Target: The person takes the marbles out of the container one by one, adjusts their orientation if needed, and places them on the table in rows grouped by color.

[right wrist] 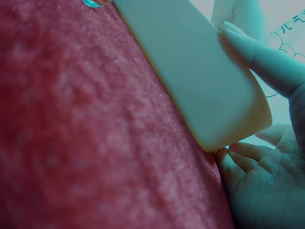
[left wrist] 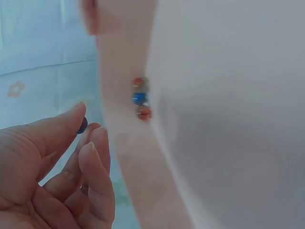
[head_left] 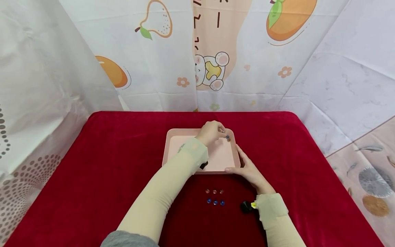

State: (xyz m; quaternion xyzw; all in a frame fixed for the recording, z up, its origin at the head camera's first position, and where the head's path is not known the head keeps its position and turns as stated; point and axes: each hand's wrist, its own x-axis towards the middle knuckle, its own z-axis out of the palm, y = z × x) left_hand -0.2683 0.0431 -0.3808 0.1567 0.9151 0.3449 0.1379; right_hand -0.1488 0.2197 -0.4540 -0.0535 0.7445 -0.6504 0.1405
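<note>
Blue marble — partly hidden, pinched by the left hand.

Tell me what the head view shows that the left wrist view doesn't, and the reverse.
Head view only: the red cloth and, on the near side of the tray, a row of three reddish marbles and a row of three blue marbles.

Left wrist view only: clear detail of a dark blue marble pinched in the left hand and an orange-blue-orange line of marbles inside the tray, too small to read from the head.

Both: the left hand, the tray, marbles inside it, the printed curtain.
</note>
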